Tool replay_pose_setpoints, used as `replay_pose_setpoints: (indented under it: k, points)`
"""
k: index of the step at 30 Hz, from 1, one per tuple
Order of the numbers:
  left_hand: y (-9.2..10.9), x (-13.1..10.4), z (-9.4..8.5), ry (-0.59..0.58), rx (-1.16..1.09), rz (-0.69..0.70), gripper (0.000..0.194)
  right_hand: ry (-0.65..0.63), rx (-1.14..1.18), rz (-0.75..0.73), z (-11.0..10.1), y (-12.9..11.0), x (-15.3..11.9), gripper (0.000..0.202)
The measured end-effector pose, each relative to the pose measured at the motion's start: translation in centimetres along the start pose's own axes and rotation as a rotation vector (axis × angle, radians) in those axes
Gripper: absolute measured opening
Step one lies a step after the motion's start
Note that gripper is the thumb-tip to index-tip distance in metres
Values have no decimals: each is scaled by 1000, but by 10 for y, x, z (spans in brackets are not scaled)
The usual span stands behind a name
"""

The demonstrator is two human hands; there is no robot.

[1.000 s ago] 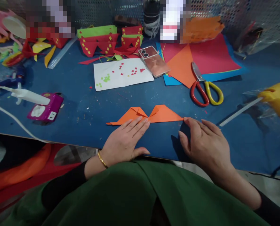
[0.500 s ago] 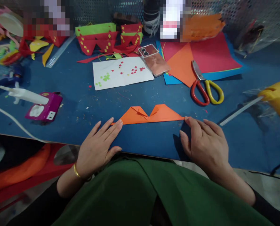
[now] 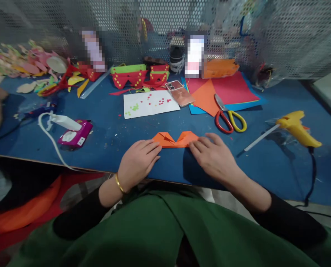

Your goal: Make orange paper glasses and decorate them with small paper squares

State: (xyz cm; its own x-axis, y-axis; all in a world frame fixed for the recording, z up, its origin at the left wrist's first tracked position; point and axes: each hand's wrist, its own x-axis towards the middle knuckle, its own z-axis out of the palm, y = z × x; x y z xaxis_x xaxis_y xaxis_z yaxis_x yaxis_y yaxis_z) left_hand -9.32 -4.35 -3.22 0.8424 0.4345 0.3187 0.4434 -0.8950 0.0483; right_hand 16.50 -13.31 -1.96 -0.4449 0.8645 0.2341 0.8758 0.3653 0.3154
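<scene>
Two ends covered: your left hand [image 3: 139, 157], right hand [image 3: 214, 155] on folded orange paper [image 3: 176, 142] | pinch unclear | press evenly

A bare strip of blue surface [image 3: 165, 124] runs from the folded orange paper [image 3: 175, 141] toward 12 o'clock, ending at the rectangular white paper sheet [image 3: 154, 109]. Steel scissors with red and yellow handles [image 3: 224, 108] obstruct 2 o'clock; the yellow plastic glue gun [image 3: 298, 129] stands at 3. Open surface lies toward 4, beyond the right hand [image 3: 214, 152]. A magenta power block [image 3: 83, 134] bars 9.
</scene>
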Motion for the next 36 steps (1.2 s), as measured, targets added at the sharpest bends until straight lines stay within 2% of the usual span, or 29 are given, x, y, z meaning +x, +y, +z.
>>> replay_pose_setpoints:
  k: [3, 5, 7, 11, 13, 16, 19, 24, 29, 32, 36]
  points:
    - [2, 20, 3, -75, -28, 25, 28, -47, 28, -103, 4, -4, 17, 29]
    - [3, 31, 4, -126, -38, 10, 25, -40, 29, -112, 7, -6, 22, 28]
    - [3, 42, 5, -128, -57, -6, 22, -11, 23, -92, 9, -4, 26, 27]
    - [-4, 75, 1, 0, -114, -60, 21, 79, 22, 35, 5, 19, 39, 26]
    - [-12, 97, -6, 56, -119, -107, 22, 135, 167, 149, 1, 37, 49, 23]
    - [-28, 129, -17, 65, -172, -107, 29, 200, 438, 293, -2, 62, 63, 20]
    - [-37, 146, -21, 56, -218, -108, 31, 231, 478, 344, 3, 71, 69, 21]
    - [-32, 143, -7, 12, -282, -76, 27, 229, 507, 372, 19, 56, 68, 27]
    - [-27, 135, 1, -15, -330, -46, 29, 202, 517, 346, 21, 45, 65, 31]
    - [-26, 136, 1, -6, -316, -42, 33, 173, 575, 352, 18, 50, 63, 33]
    - [-29, 137, -1, -18, -264, -65, 37, 49, 748, 390, 15, 69, 56, 37]
